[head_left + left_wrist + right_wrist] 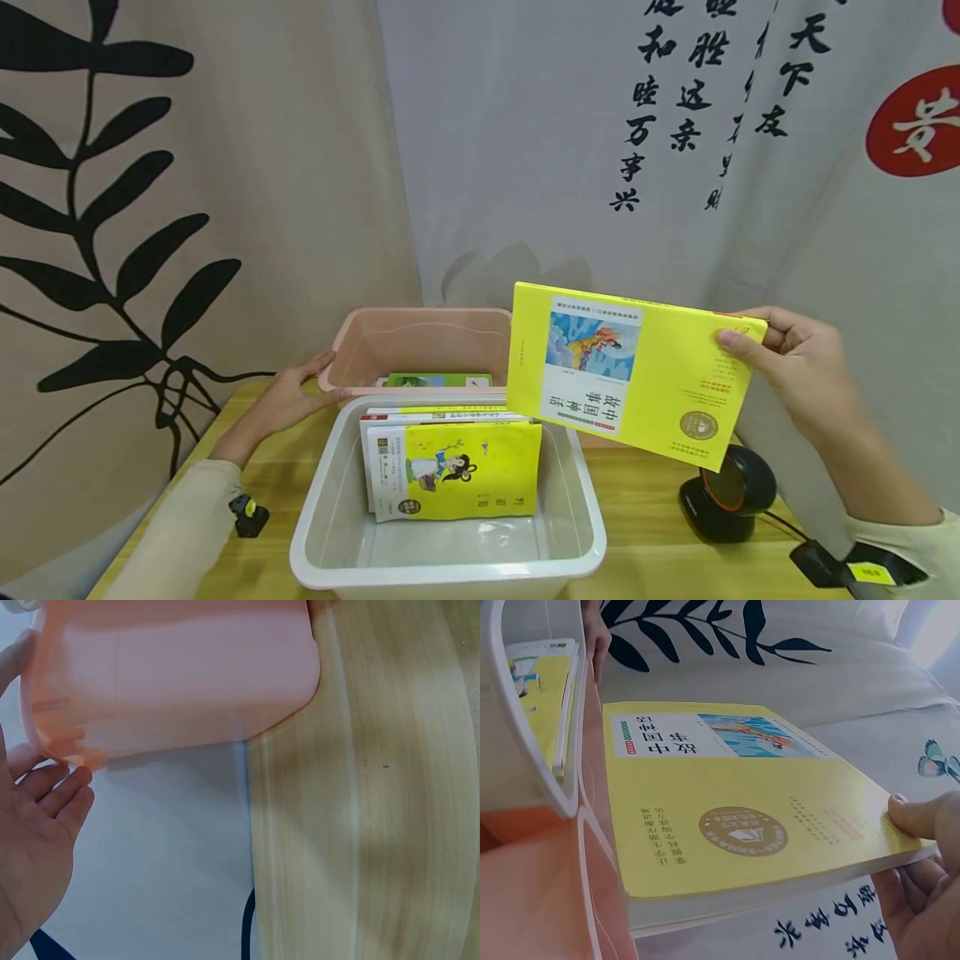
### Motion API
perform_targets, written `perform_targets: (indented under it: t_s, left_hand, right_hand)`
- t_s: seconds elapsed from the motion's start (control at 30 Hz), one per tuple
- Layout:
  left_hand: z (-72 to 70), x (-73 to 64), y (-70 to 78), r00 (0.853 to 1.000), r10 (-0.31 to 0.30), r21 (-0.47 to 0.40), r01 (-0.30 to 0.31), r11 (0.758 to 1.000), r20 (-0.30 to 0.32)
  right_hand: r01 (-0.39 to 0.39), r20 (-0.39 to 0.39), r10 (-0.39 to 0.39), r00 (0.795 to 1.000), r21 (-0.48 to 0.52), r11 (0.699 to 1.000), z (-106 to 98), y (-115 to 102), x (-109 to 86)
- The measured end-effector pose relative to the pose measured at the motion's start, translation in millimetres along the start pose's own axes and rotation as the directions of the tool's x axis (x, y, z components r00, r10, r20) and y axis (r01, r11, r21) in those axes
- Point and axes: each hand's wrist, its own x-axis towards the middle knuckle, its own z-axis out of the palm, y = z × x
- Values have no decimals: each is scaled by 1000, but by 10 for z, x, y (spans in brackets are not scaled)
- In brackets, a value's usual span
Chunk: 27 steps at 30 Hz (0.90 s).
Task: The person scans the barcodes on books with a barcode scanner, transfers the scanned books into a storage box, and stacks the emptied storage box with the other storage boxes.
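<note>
My right hand (806,367) pinches a yellow book (660,375) by one end, thumb on the cover and fingers beneath. The book hangs tilted above the right side of a pink bin (420,317), with its printing upside down in the head view. At that bin's left corner, my left hand (281,408) holds the rim between thumb and fingers. A white bin (450,575) stands in front, with several books (480,475) leaning at its back. Inside the pink bin, a green-covered book (442,379) shows partly; the rest is hidden by the bins and the held book.
Both bins stand on a wooden table (630,500). A black round device (731,492) with a cable sits to their right. Behind the table hangs a pale curtain (510,150) with dark characters and leaf prints.
</note>
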Motion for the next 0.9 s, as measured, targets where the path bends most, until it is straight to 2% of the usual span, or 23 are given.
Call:
perform_targets:
  t_s: [0.17, 0.27, 0.37, 0.63, 0.77, 0.9]
  left_hand:
    - [5, -4, -2, 1000, 2, 3, -2, 1000, -2]
    - [5, -4, -1, 1000, 7, 6, -7, 1000, -4]
    - [3, -3, 3, 1000, 12, 7, -12, 1000, -5]
    - [-7, -8, 24, 1000, 8, -12, -8, 1000, -8]
    - [-6, -4, 20, 1000, 13, -21, -13, 1000, -6]
    - [-2, -2, 8, 1000, 16, -26, -16, 1000, -6]
  right_hand:
    - [-5, -81, -2, 997, -97, 995, -198, -5, -60]
    - [-3, -111, -11, 994, -122, 993, -307, -9, -91]
    - [-5, -127, -20, 992, -189, 982, -409, -15, -130]
    - [-9, -101, -28, 994, -344, 939, -652, 36, -249]
    - [-20, -97, -15, 995, -349, 937, -739, 75, -304]
    - [-64, -104, 28, 994, -355, 933, -815, 117, -372]
